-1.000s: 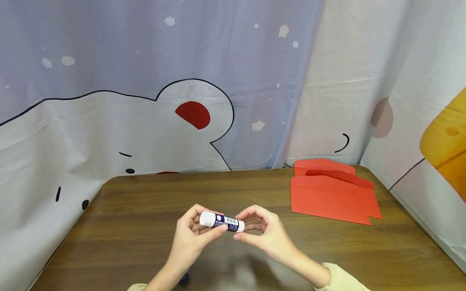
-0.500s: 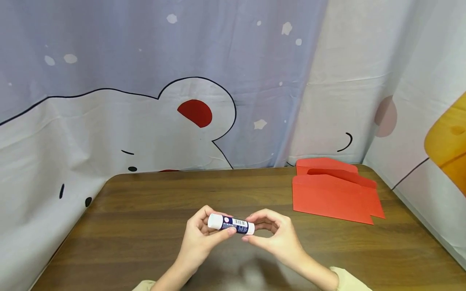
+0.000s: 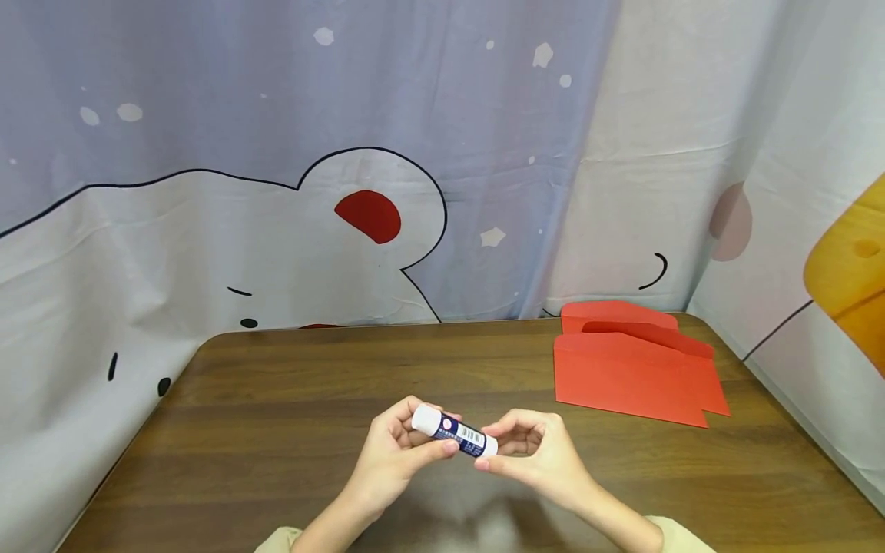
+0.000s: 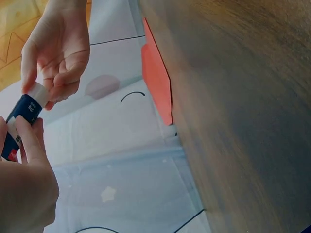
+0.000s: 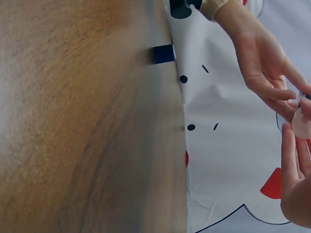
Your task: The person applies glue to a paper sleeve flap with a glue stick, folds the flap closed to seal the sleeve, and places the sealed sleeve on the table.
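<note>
A glue stick (image 3: pixel 462 433) with a dark blue label and white ends is held up over the table, its right end tilted down. My left hand (image 3: pixel 387 462) grips it round the label, thumb in front and fingers behind. At its lower white end, my right hand (image 3: pixel 548 459) pinches with thumb and forefinger. In the left wrist view that white end (image 4: pixel 38 93) shows between the right fingertips. The right wrist view has the round end face of the glue stick (image 5: pixel 302 127) at its right edge, partly cut off.
Several red envelopes (image 3: pixel 625 376) lie overlapped at the table's back right. A dark blue block-like object (image 5: pixel 163 54) sits near the table edge in the right wrist view. A printed curtain (image 3: pixel 484 153) hangs behind the wooden table (image 3: pixel 290 399).
Both hands have shifted a little to the right with the glue stick. It has tilted more, right end lower, and the right fingertips have come closer onto its end.
</note>
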The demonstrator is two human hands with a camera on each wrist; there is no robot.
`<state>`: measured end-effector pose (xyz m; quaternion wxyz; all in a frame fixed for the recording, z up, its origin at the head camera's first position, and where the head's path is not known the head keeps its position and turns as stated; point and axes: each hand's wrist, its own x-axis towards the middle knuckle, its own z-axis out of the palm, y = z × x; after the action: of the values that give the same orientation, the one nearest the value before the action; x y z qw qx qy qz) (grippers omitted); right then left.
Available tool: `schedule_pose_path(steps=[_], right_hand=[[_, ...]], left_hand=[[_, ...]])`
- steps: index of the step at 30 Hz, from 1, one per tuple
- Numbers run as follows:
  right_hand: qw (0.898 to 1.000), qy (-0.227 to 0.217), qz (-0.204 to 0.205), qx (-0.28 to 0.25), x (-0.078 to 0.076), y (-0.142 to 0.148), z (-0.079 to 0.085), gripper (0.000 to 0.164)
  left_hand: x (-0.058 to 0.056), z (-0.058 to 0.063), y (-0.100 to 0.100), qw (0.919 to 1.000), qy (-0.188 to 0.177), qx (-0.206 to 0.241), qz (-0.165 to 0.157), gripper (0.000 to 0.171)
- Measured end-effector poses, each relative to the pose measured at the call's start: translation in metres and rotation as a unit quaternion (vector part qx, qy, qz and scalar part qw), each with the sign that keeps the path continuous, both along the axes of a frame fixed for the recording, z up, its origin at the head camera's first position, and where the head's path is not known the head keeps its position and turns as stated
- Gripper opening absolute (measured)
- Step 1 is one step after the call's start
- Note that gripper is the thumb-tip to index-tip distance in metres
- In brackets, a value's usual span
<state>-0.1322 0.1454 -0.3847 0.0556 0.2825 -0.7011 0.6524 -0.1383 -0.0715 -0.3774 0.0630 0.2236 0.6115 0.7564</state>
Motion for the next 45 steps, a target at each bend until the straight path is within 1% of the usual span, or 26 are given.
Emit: schedule_pose_path(steps=[3,5,7,10,11,12,13,14,15,16,18,19,20,21,23,25,26,27,30,33,35,38,42,44,45], right_hand=[[0.998,-0.046,0.046,-0.015,-0.001,0.004,0.0,0.022],[0.992,-0.092,0.081,-0.028,-0.002,0.007,-0.001,0.019],[0.981,-0.142,0.127,-0.041,-0.003,0.01,-0.002,0.017],[0.958,-0.199,0.201,-0.054,-0.005,0.014,-0.004,0.019],[0.951,-0.209,0.22,-0.055,-0.005,0.015,-0.004,0.021],[0.947,-0.215,0.233,-0.054,-0.005,0.016,-0.004,0.021],[0.946,-0.216,0.236,-0.052,-0.005,0.016,-0.004,0.021],[0.95,-0.205,0.229,-0.05,-0.005,0.016,-0.003,0.021],[0.958,-0.188,0.213,-0.046,-0.004,0.016,-0.002,0.02],[0.967,-0.163,0.19,-0.044,-0.003,0.015,-0.001,0.019],[0.987,-0.095,0.122,-0.032,-0.001,0.012,0.0,0.017],[0.994,-0.06,0.083,-0.023,0.0,0.01,0.0,0.019],[0.999,-0.021,0.046,-0.013,0.001,0.009,0.001,0.022],[1.0,0.013,0.013,-0.005,0.003,0.007,0.001,0.026],[0.997,0.062,-0.04,0.007,0.005,0.005,0.001,0.032],[0.994,0.089,-0.068,0.013,0.007,0.003,0.002,0.034],[0.992,0.098,-0.074,0.012,0.008,0.003,0.002,0.033],[0.992,0.098,-0.078,0.01,0.009,0.003,0.002,0.032],[0.993,0.089,-0.076,0.004,0.01,0.004,0.003,0.029],[0.996,0.078,-0.048,-0.011,0.008,0.006,0.001,0.027],[0.997,0.065,-0.019,-0.019,0.008,0.008,-0.001,0.025],[0.999,0.021,0.034,-0.031,0.007,0.011,-0.003,0.021],[0.993,-0.044,0.105,-0.042,0.006,0.013,-0.001,0.02],[0.99,-0.061,0.12,-0.04,0.006,0.013,0.0,0.02],[0.99,-0.065,0.117,-0.037,0.006,0.012,0.001,0.02]], left_hand=[[-0.001,-0.001,0.001,0.9996,0.013,0.006,-0.025,0.035],[-0.002,-0.002,0.001,0.9984,0.026,0.017,-0.047,0.033],[-0.003,-0.002,0.001,0.9964,0.033,0.028,-0.072,0.031],[-0.003,-0.003,0.0,0.9924,0.046,0.038,-0.108,0.029],[-0.003,-0.002,0.0,0.9918,0.044,0.039,-0.114,0.029],[-0.003,-0.002,-0.001,0.9918,0.041,0.037,-0.115,0.028],[-0.003,-0.002,-0.001,0.992,0.042,0.036,-0.113,0.028],[-0.003,-0.001,0.0,0.9925,0.044,0.035,-0.109,0.027],[-0.004,-0.001,0.0,0.9937,0.041,0.032,-0.099,0.027],[-0.004,-0.001,0.001,0.9952,0.039,0.029,-0.086,0.026],[-0.003,-0.001,0.002,0.9979,0.026,0.024,-0.055,0.025],[-0.003,-0.001,0.003,0.9987,0.02,0.022,-0.042,0.024],[-0.003,0.0,0.005,0.9993,0.009,0.021,-0.029,0.023],[-0.003,0.0,0.005,0.9996,-0.001,0.021,-0.018,0.023],[-0.003,0.0,0.008,0.9997,-0.013,0.021,-0.005,0.022],[-0.003,0.001,0.009,0.9995,-0.02,0.024,-0.002,0.021],[-0.003,0.001,0.01,0.9994,-0.021,0.026,-0.003,0.022],[-0.003,0.001,0.011,0.9994,-0.02,0.029,-0.004,0.022],[-0.003,0.001,0.012,0.9992,-0.013,0.036,-0.011,0.025],[-0.003,0.0,0.011,0.9986,0.002,0.044,-0.028,0.028],[-0.003,0.0,0.01,0.9977,0.012,0.048,-0.045,0.029],[-0.003,0.0,0.009,0.9952,0.031,0.056,-0.074,0.029],[-0.003,0.001,0.007,0.9913,0.057,0.061,-0.102,0.028],[-0.003,0.001,0.006,0.9912,0.055,0.06,-0.105,0.028],[-0.002,0.002,0.006,0.9913,0.058,0.06,-0.102,0.028]])
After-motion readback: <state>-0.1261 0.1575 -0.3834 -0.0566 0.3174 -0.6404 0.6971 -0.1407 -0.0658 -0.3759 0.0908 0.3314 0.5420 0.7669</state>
